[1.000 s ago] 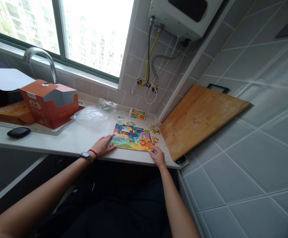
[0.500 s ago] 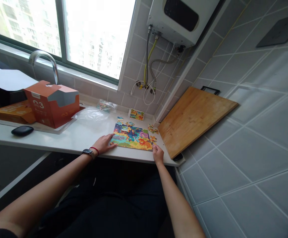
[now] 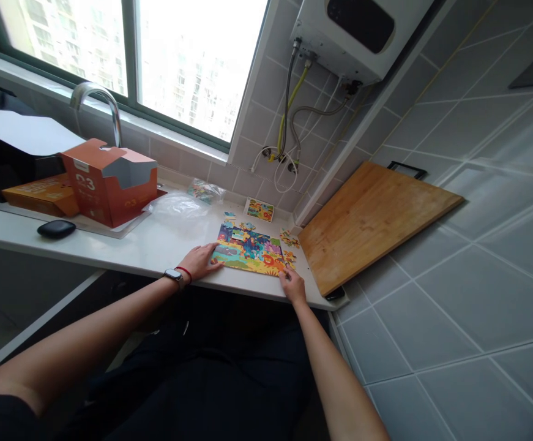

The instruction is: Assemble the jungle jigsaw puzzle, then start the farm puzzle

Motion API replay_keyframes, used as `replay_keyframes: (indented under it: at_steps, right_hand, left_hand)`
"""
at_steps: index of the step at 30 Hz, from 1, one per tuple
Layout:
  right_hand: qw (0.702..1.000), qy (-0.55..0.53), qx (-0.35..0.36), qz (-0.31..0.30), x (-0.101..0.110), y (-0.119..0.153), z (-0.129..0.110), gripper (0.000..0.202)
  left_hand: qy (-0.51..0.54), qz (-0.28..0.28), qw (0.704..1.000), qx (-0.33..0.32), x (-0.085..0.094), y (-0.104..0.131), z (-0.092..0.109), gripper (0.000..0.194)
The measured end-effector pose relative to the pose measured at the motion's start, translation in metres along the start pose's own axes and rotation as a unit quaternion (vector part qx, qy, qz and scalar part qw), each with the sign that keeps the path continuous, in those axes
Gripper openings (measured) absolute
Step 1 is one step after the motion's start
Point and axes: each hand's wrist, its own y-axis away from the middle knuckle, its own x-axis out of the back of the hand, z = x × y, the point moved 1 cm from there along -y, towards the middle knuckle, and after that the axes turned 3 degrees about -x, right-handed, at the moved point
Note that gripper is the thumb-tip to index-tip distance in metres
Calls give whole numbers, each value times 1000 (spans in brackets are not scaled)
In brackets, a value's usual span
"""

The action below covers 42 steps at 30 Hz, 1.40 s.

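A colourful animal jigsaw puzzle (image 3: 252,250) lies on the white counter (image 3: 156,248), partly assembled, with a lion at its lower right. My left hand (image 3: 202,261), with a watch and red band at the wrist, rests at the puzzle's left edge, thumb and fingers apart. At the lower right corner my right hand (image 3: 292,284) has its fingers pressed together; what they hold, if anything, is too small to make out. Loose pieces (image 3: 289,239) lie beyond the right edge and a few more behind the top edge. A small picture card (image 3: 260,210) is behind the puzzle.
Clear plastic wrap (image 3: 178,207) and a bag of pieces (image 3: 205,190) lie behind left. An orange-red box (image 3: 110,184), a flatter box (image 3: 41,195) and a black mouse-like object (image 3: 56,229) are farther left. A wooden board (image 3: 376,226) leans on the right wall.
The view has shifted, so the scene sits slightly more to the right. Both hands stay at the puzzle's edges, the right one slightly nearer its lower right corner.
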Motion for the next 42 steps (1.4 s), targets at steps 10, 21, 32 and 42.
replay_keyframes:
  at_steps: [10,21,32,42]
  right_hand:
    - [998,41,26,26,-5,3,1,32]
    - [997,59,40,34,-7,4,1,31]
    - [994,65,83,16,0,3,-10,49]
    - [863,129,405,-274,3,30,-113,78]
  left_hand:
    - [-6,3,1000,-6,-1,2,1,67]
    - [-22,1,1000,-6,4,4,6,58]
    - [-26,25,999,-33,5,6,6,69]
    - [35,-120,922,-366,32,21,51,70]
